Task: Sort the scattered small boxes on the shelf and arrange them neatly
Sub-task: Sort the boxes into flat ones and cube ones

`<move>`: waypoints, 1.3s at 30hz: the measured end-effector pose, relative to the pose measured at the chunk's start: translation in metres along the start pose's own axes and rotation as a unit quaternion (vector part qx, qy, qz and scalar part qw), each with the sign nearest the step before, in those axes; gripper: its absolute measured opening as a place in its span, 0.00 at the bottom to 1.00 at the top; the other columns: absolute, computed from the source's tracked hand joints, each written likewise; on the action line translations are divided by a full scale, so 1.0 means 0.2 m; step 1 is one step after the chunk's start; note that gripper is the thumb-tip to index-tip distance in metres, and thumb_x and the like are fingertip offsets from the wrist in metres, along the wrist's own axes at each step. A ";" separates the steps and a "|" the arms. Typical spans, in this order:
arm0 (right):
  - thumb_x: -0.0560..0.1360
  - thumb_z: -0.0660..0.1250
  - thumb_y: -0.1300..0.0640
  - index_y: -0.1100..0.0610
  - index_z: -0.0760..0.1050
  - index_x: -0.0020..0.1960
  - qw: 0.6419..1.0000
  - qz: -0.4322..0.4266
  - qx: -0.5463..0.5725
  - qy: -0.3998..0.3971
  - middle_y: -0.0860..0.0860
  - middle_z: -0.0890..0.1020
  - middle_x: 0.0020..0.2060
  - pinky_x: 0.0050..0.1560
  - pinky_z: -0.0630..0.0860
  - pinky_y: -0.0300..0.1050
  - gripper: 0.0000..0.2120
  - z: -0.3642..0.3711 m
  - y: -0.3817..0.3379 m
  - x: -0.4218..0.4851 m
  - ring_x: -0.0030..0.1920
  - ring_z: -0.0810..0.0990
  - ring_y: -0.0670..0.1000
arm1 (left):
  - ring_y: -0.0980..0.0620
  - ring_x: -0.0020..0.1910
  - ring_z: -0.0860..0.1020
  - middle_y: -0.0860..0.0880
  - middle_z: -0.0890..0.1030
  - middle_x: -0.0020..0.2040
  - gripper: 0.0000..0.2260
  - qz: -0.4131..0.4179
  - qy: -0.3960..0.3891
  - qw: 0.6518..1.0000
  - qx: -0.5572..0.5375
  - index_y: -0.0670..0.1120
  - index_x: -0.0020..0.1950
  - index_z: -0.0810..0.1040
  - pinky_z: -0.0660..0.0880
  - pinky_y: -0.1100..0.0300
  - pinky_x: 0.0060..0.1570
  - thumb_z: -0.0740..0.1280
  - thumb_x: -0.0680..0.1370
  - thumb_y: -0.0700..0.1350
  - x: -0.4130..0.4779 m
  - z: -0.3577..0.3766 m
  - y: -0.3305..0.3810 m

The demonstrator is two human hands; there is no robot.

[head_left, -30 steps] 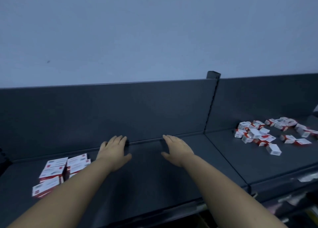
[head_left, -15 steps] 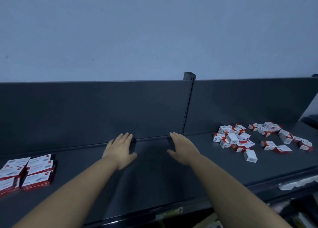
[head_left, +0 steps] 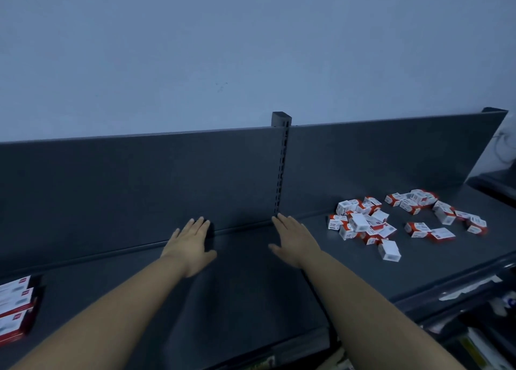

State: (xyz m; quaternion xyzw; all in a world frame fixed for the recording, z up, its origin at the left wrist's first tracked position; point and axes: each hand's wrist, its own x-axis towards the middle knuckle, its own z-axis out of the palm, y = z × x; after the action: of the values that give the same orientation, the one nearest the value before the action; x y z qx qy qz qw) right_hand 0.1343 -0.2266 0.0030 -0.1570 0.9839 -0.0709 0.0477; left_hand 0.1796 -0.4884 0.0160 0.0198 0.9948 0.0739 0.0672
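— Hands?
— Left hand point(head_left: 191, 244) and right hand point(head_left: 296, 244) lie flat on the shelf point(head_left: 251, 300), fingers point(head_left: 199, 224) straight, holding nothing, tips near the back panel point(head_left: 139, 188).
— Small boxes point(head_left: 363, 224)?
— Scattered in a loose heap on the shelf's right section, apart from the right hand; flat boxes point(head_left: 14, 308) stacked at the far left

flat hands point(head_left: 192, 242) beside scattered boxes point(head_left: 391, 221)
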 end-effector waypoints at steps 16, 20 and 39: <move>0.81 0.60 0.44 0.56 0.45 0.81 0.999 -0.039 -0.003 -0.002 0.51 0.48 0.81 0.79 0.49 0.52 0.37 -0.10 0.93 -0.04 0.80 0.47 0.53 | 0.51 0.79 0.42 0.50 0.42 0.81 0.34 -0.052 0.011 0.998 -0.020 0.47 0.80 0.41 0.45 0.50 0.78 0.55 0.81 0.57 0.20 0.23 0.81; 0.80 0.60 0.44 0.57 0.49 0.81 0.999 -0.041 0.008 0.016 0.53 0.54 0.80 0.78 0.52 0.53 0.36 -0.13 1.13 -0.05 0.79 0.53 0.53 | 0.51 0.79 0.43 0.50 0.42 0.81 0.35 -0.046 0.012 0.998 -0.029 0.48 0.80 0.42 0.45 0.50 0.78 0.55 0.80 0.57 0.24 0.29 1.04; 0.73 0.63 0.36 0.48 0.57 0.78 0.998 0.043 0.055 -0.006 0.47 0.64 0.75 0.75 0.61 0.56 0.38 -0.22 1.56 -0.03 0.75 0.62 0.51 | 0.51 0.79 0.45 0.49 0.45 0.81 0.34 0.018 -0.002 0.999 -0.048 0.47 0.81 0.44 0.47 0.52 0.77 0.56 0.80 0.56 0.60 0.29 1.40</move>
State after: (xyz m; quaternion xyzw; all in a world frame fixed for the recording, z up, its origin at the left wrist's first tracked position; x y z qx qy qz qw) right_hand 0.0399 0.0745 -0.0008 -0.1120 0.9840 -0.1219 0.0657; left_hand 0.0765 -0.1977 -0.0154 0.0347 0.9895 0.1224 0.0687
